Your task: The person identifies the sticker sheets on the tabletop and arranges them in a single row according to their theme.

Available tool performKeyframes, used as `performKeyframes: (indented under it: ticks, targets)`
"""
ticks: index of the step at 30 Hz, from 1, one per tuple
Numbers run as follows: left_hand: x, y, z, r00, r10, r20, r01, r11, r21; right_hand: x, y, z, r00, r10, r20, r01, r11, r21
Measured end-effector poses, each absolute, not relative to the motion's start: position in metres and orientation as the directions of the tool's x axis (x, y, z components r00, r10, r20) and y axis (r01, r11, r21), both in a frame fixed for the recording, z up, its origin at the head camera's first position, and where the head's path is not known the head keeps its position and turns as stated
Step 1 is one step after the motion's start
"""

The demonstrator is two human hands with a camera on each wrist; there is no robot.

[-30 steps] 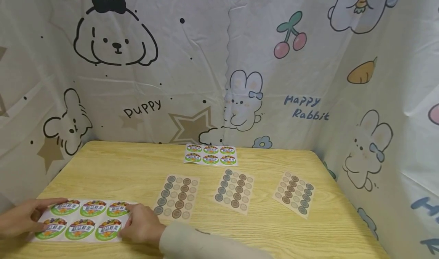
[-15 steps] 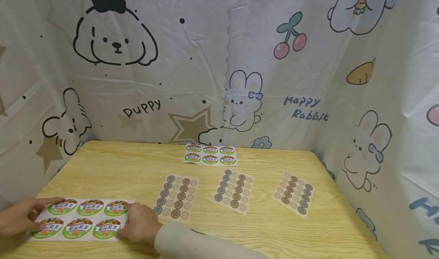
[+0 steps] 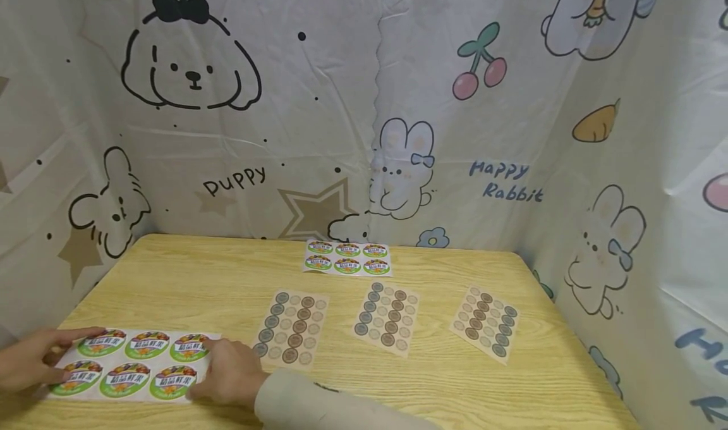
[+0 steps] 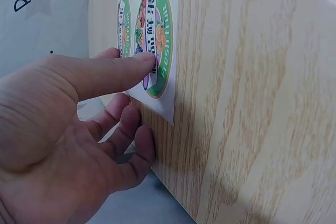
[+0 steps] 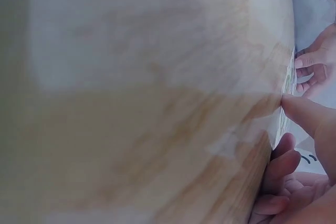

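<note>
A white sheet of oval fruit stickers (image 3: 136, 362) lies at the table's front left, its stickers green-rimmed with printed lettering. My left hand (image 3: 36, 359) holds the sheet's left end; in the left wrist view its thumb (image 4: 123, 72) rests on a corner sticker, while the other fingers bend below the edge. At the right end, my right hand (image 3: 232, 372) holds the sheet with thumb and fingers at its edge. Seen almost edge-on in the right wrist view, the sheet is partly hidden by the right thumb (image 5: 304, 109) and curled fingers.
Another fruit sticker sheet (image 3: 347, 257) lies at the table's back edge. Three beige sheets of small round stickers lie across the middle: a left one (image 3: 292, 329), a centre one (image 3: 388, 318) and a right one (image 3: 486, 322). A printed cloth (image 3: 318, 133) hangs around the wooden table (image 3: 455, 392).
The fruit sticker sheet has slid slightly left between my hands, and the right hand has moved left with it. The other sheets keep their places on the table.
</note>
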State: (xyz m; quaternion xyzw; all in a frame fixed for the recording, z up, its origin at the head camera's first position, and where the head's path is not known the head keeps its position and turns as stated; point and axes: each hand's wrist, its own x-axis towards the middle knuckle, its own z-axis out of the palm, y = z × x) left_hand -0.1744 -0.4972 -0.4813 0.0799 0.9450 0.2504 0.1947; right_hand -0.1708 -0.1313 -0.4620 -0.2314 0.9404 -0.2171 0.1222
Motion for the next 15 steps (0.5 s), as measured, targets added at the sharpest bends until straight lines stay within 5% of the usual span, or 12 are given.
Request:
performKeyframes:
  ticks: [15]
  targets:
    - [-0.181, -0.504, -0.494, -0.915, 0.159, -0.372, -0.049, 0.869, 0.492, -0.172, -0.133, -0.461, -0.854, -0.503, -0.131, -0.406, 0.803, -0.436]
